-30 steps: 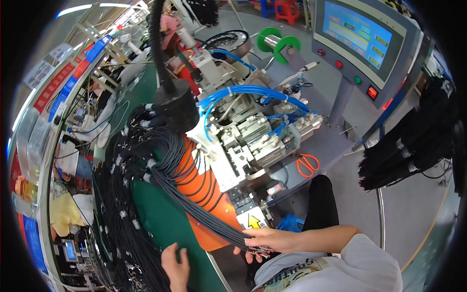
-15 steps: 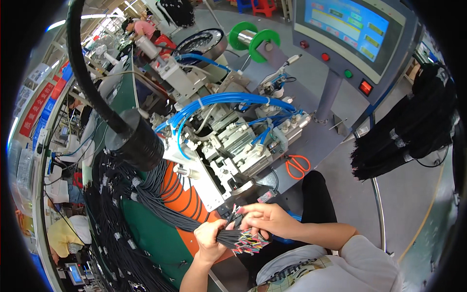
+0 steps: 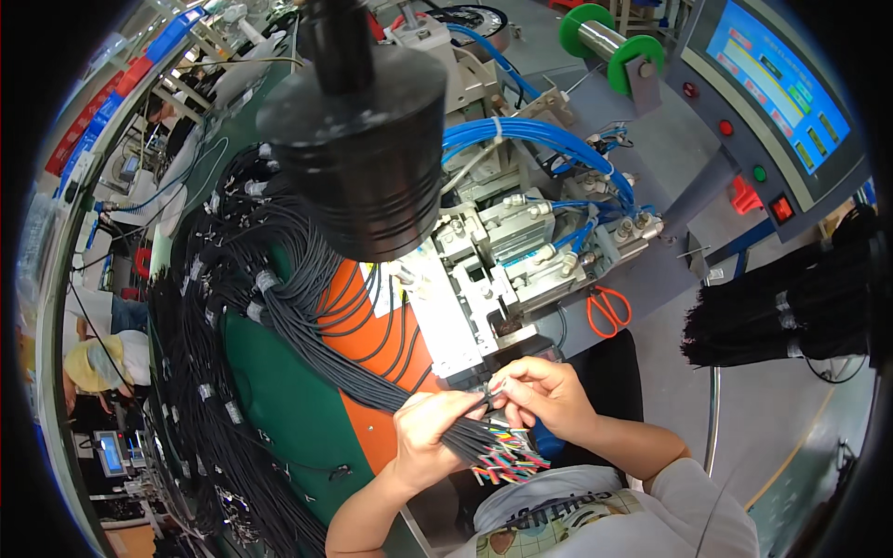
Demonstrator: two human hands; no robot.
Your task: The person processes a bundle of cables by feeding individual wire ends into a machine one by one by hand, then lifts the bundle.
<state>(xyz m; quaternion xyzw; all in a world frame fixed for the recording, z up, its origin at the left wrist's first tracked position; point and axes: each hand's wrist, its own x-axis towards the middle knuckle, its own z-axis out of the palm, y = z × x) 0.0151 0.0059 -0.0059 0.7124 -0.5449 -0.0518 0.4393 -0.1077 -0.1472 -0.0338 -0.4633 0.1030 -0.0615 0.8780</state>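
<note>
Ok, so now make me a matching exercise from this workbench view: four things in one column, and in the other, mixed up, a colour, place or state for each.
Things:
1. Spool
2. Cable bundle
3. Screen
4. Scissors

Descriptions:
A. Gripped by the left hand, with multicoloured wire ends showing
B. Has reddish-orange handles
C. Has green flanges
D. Lit up, mostly blue

Right pairs: 1-C, 2-A, 3-D, 4-B.
</note>
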